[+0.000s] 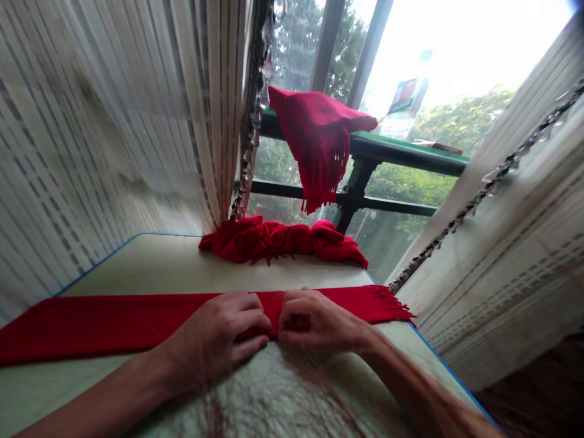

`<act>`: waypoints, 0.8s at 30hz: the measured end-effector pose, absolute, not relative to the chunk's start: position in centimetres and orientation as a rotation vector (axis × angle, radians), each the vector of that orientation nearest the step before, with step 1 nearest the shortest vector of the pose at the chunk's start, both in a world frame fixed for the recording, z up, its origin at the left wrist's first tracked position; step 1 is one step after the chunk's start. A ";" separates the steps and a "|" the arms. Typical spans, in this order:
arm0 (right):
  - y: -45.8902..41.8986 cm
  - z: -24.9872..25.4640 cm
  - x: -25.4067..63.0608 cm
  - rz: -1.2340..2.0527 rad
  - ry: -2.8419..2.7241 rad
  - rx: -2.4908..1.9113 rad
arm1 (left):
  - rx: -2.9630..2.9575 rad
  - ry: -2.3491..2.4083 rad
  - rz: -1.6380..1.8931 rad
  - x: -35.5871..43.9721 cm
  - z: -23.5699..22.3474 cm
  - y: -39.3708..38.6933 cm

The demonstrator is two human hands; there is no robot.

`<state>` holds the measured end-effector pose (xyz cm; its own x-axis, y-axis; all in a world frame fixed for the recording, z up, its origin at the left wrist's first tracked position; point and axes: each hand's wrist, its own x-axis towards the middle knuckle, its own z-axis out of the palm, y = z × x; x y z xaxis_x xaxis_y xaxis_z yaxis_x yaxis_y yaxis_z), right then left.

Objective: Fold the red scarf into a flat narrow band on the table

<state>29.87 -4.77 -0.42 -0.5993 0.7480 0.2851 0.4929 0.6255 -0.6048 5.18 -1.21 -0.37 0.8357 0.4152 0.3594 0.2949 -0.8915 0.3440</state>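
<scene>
Curtain (132, 115), pale and striped, fills the left side, above a pale table (150, 264) with blue edging. A long red scarf (104, 322) lies flat across the tabletop, running from the left edge of view to a fringed end at the right. The person's left hand (228, 328) rests at the middle of its length, fingers bent, thumb near the cloth's near edge; whether it pinches the fabric cannot be told. Behind it, a crumpled red cloth (283, 240) lies along the table's far edge. Just beside the left, the right hand (314, 322) curls into a loop over the scarf, its grip equally unclear. Above, a fringed red cloth (319, 131) hangs over a dark rail (408, 159), green on top. Further right stand a clear labelled bottle (404, 103), then a second curtain (515, 267) edged with beaded trim (474, 201).
</scene>
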 end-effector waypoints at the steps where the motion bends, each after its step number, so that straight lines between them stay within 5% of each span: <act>1: -4.7 -0.5 29.9 0.658 -2.328 -0.967 | 2.744 0.532 0.630 5.2 -0.4 -1.2; 16: -4.5 -0.5 30.1 0.485 -2.306 -1.188 | 2.749 0.516 0.635 5.0 -1.0 -0.7; 24: -4.1 -1.5 30.4 0.485 -2.429 -1.324 | 2.877 1.007 0.528 4.6 -3.1 1.0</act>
<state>30.42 -4.09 -1.47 -0.5127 0.8495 0.1242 0.7367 0.5096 -0.4444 4.55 1.05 -3.09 0.7298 0.6135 0.3017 0.5970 -0.7869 0.1561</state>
